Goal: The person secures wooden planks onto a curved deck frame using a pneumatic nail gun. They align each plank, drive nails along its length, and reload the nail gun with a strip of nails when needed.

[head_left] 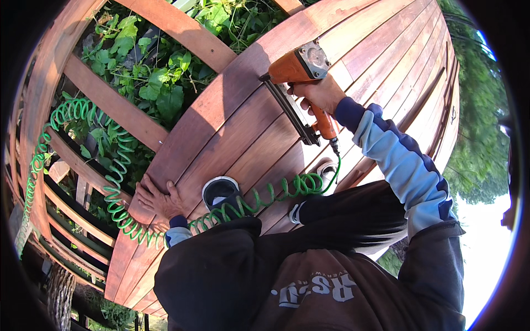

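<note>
My right hand [321, 95] is wrapped round the handle of an orange pneumatic nail gun [290, 69] with a black magazine. Its nose points toward a seam between reddish-brown deck boards [243, 132]; whether it touches the wood I cannot tell. A green coiled air hose [265, 199] joins the bottom of the handle and runs left across the deck, past my left hand. My left hand [160, 197] lies flat on the boards near their left edge, fingers spread, holding nothing.
Bare wooden joists [118, 102] cross gaps at the left, with green leafy plants [165, 83] showing between them. The hose loops over a curved outer beam [41, 110]. My shoe [221, 190] rests on the boards. Long dark strips [422, 110] lie on the deck at the right.
</note>
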